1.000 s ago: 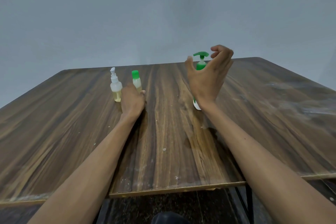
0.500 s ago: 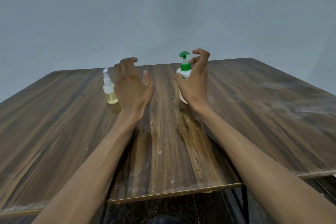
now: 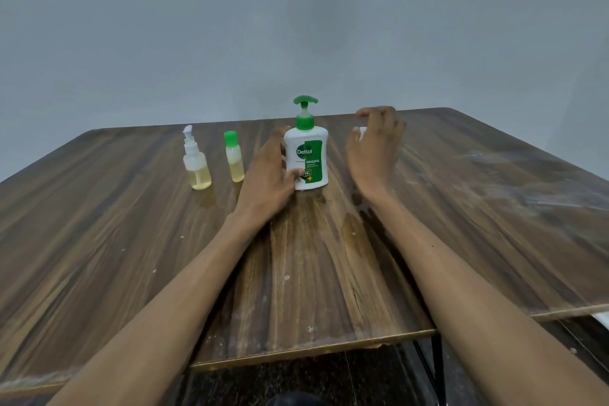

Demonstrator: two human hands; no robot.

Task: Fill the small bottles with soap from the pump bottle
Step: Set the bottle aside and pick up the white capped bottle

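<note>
Both hands reach forward over a worn wooden table [image 3: 131, 241]. The left hand [image 3: 268, 175] grips the pump bottle [image 3: 306, 158] from its left side, thumb across the front near the bottom of the label and fingers curled behind it. The bottle is white with a green label and a green pump head, and it stands upright near the middle of the table, toward the far edge.

To the right of the bottle, a little apart from it, the right hand [image 3: 375, 148] is raised with its back to the camera. Its fingers are bent loosely; something small and white [image 3: 362, 132] shows at the thumb side, but I cannot tell what it is or whether the hand is holding it.

Left of the left hand stand two small clear bottles, both upright and holding some yellowish liquid. The nearer one, just beside the hand, is a slim bottle with a green cap [image 3: 234, 158]. Further left, near it but not touching, is a rounder bottle with a white pump top [image 3: 196, 165].

A plain grey wall [image 3: 296, 26] rises behind the table.
</note>
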